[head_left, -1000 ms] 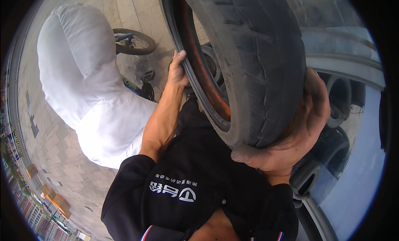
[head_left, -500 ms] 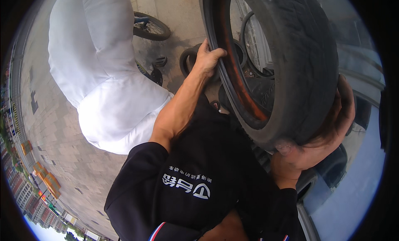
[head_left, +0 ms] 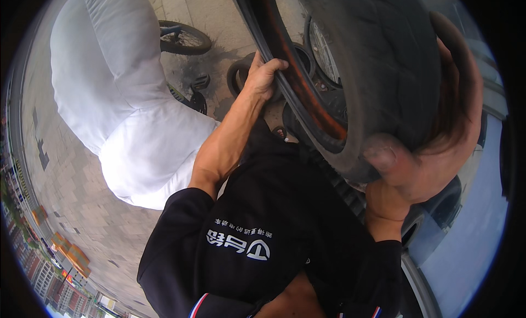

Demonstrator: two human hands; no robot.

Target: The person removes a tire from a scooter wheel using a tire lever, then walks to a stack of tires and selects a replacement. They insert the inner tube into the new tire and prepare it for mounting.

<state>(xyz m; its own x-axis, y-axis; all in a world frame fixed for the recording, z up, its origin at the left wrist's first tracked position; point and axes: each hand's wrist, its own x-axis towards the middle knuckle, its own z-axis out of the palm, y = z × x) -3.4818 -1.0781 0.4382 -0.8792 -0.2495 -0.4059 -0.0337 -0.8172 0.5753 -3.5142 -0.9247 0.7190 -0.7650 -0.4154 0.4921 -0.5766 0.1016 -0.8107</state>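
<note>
Far left: orange-and-white barriers (head_left: 70, 253) beyond grey paving (head_left: 82, 181). Next, a bulky white fabric form (head_left: 148, 142), kind uncertain, with a bicycle wheel (head_left: 189, 47) behind it. Left hand (head_left: 264, 76) pinches the near-left edge of a large black tyre (head_left: 394, 71), thumb laid over the edge; its other fingers are mostly hidden, spacing cannot be told. Smaller tyres (head_left: 234, 77) lie on the ground just behind. The large tyre is tilted in front of the chest, orange-brown inside. Right hand (head_left: 433, 159), blurred: thumb against the lower sidewall, spread from the fingers, which curve up around the tread.
</note>
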